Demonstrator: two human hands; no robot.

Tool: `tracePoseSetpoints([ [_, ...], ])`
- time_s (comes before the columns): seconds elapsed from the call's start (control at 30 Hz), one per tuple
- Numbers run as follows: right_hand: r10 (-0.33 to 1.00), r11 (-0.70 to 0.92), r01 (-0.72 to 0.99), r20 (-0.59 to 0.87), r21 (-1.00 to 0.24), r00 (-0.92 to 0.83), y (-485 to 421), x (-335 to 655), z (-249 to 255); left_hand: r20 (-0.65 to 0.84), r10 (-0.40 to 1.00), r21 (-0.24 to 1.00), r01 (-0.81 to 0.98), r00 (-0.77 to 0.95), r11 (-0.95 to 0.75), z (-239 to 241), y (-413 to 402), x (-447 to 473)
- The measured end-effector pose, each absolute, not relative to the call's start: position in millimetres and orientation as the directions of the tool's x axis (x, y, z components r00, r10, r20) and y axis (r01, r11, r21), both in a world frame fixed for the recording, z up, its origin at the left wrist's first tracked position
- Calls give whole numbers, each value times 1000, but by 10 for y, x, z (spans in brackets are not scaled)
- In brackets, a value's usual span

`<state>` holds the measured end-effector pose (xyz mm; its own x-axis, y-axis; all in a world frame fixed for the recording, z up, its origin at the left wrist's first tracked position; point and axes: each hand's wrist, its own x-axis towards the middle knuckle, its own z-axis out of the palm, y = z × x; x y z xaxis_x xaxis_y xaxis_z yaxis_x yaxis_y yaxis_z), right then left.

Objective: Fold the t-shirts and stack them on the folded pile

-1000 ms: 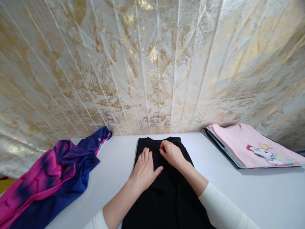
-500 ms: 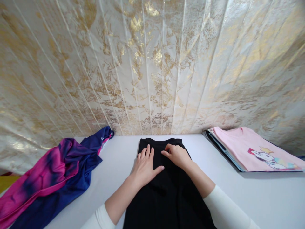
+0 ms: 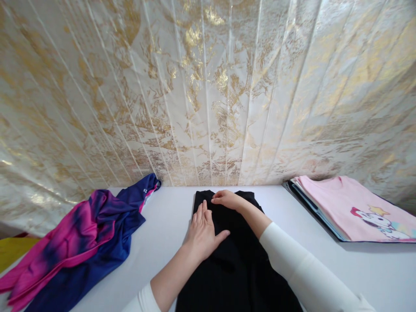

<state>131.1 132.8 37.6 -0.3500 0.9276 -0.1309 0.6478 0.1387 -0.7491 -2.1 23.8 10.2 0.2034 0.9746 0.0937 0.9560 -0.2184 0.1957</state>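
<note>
A black shirt (image 3: 234, 268) lies lengthwise on the white table in front of me, its neckline at the far end. My left hand (image 3: 203, 232) rests flat on its upper left part, thumb stretched out to the side. Near the neckline, my right hand (image 3: 229, 200) reaches across with thumb and fingertips pinched together over the black cloth. Whatever is between those fingertips, if anything, is too small to make out. Part of the neckline is hidden behind my right hand.
On the left lies a crumpled pink and navy garment (image 3: 91, 234), with something yellow (image 3: 16, 251) beyond it at the edge. A stack of folded clothes stands right, a pink shirt (image 3: 351, 203) on top. Behind the white table (image 3: 156, 251) hangs a gold-patterned sheet (image 3: 208, 95).
My right hand has moved left and away from me to the neckline, its fingertips drawn together. My left hand stays flat on the shirt. The whole view has shifted slightly.
</note>
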Motion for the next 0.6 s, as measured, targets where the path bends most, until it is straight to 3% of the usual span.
tracePoseSetpoints([
  [0.17, 923, 71, 662, -202, -746, -326, 1400, 1254, 375, 32, 980, 209, 958, 195, -197, 170, 208, -9],
  [0.37, 949, 130, 692, -112, -710, -293, 1286, 1286, 354, -1, 981, 179, 965, 195, -191, 202, 200, 11],
  [0.6, 945, 240, 840, -79, -486, -316, 954, 1534, 520, 49, 965, 191, 946, 259, -264, 211, 291, -80],
])
